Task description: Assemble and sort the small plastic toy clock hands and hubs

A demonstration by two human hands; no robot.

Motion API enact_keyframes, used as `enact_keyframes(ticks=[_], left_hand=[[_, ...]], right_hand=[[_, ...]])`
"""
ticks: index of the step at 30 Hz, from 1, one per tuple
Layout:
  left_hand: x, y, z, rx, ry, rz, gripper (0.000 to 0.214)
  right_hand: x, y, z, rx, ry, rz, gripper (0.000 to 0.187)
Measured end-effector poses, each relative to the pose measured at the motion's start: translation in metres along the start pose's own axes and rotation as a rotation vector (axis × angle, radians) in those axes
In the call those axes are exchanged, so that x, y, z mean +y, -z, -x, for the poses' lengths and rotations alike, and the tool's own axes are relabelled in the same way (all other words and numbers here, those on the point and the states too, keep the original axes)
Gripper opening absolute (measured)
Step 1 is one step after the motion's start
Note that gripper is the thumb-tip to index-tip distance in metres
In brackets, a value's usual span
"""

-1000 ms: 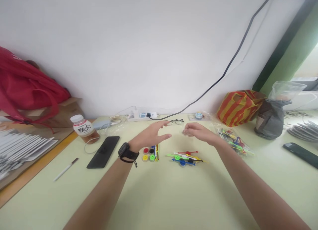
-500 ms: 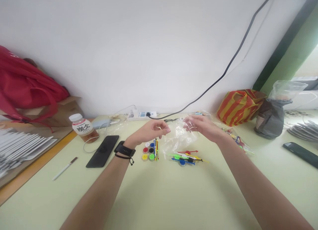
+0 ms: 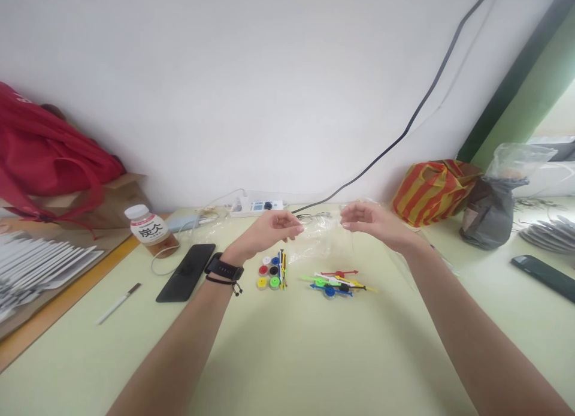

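Observation:
A clear plastic bag (image 3: 320, 241) is stretched between my two hands, above the table. My left hand (image 3: 269, 231) pinches its left edge with thumb and fingers closed. At the opposite edge, my right hand (image 3: 376, 225) has its fingers closed on the film. Just below lies a loose pile of coloured plastic arrow spinners (image 3: 336, 284) with round bases, in red, white, green, yellow, black and blue. Left of that pile, small round bases (image 3: 268, 274) stand in rows, and a bundle of coloured arrows (image 3: 283, 270) lies alongside them.
At left are a black phone (image 3: 185, 273), a pen (image 3: 118, 304), a labelled bottle (image 3: 151, 231) and stacked white sheets (image 3: 40, 269). A power strip (image 3: 258, 208) sits by the wall. At right stand a striped bag (image 3: 431, 191), a grey bag (image 3: 489, 215) and a dark, flat object (image 3: 543, 277).
My hands have moved slightly apart, pulling the plastic bag wider and a little higher. The coloured pieces on the table have stayed where they were.

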State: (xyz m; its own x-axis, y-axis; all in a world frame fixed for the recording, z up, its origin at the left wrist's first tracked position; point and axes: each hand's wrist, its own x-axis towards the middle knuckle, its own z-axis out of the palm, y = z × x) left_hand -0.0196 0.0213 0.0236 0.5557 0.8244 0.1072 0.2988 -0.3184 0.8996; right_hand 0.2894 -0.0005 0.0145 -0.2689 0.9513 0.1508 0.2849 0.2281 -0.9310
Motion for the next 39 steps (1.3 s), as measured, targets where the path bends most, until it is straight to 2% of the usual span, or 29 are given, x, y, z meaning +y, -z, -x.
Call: enact_keyframes(ticks=[3, 6, 9, 11, 15, 18, 21, 24, 30, 36, 39], left_hand=[[0.008, -0.006, 0.003, -0.104, 0.022, 0.013, 0.041], [0.016, -0.015, 0.006, -0.150, 0.004, -0.003, 0.042], [0.021, -0.021, 0.006, -0.072, -0.007, 0.036, 0.044], [0.022, -0.021, 0.006, -0.011, 0.001, 0.068, 0.047], [0.024, -0.014, 0.006, -0.003, 0.013, 0.087, 0.047], [0.026, -0.014, 0.008, -0.034, 0.006, 0.112, 0.043], [0.029, -0.017, 0.009, -0.098, 0.006, 0.128, 0.046], [0.031, -0.018, 0.010, -0.110, 0.008, 0.100, 0.048], [0.031, -0.015, 0.009, -0.097, 0.041, 0.054, 0.037], [0.031, -0.016, 0.008, -0.127, 0.016, 0.063, 0.035], [0.027, -0.015, 0.005, -0.035, 0.000, 0.069, 0.039]], right_hand=[[-0.009, -0.002, 0.003, 0.036, 0.025, 0.072, 0.041], [-0.015, -0.013, 0.002, -0.063, 0.063, 0.076, 0.037], [-0.020, -0.026, 0.000, -0.227, 0.082, 0.041, 0.033], [-0.023, -0.031, 0.000, -0.253, 0.093, 0.004, 0.031], [-0.030, -0.028, 0.004, -0.149, 0.101, -0.048, 0.030], [-0.034, -0.027, 0.007, -0.175, 0.085, -0.063, 0.029], [-0.035, -0.031, 0.006, -0.177, 0.100, -0.064, 0.033], [-0.034, -0.035, 0.004, -0.163, 0.122, -0.043, 0.034], [-0.030, -0.035, 0.002, -0.016, 0.168, -0.022, 0.034], [-0.027, -0.035, -0.001, 0.128, 0.168, -0.162, 0.034], [-0.028, -0.029, 0.002, 0.026, 0.110, -0.173, 0.040]])
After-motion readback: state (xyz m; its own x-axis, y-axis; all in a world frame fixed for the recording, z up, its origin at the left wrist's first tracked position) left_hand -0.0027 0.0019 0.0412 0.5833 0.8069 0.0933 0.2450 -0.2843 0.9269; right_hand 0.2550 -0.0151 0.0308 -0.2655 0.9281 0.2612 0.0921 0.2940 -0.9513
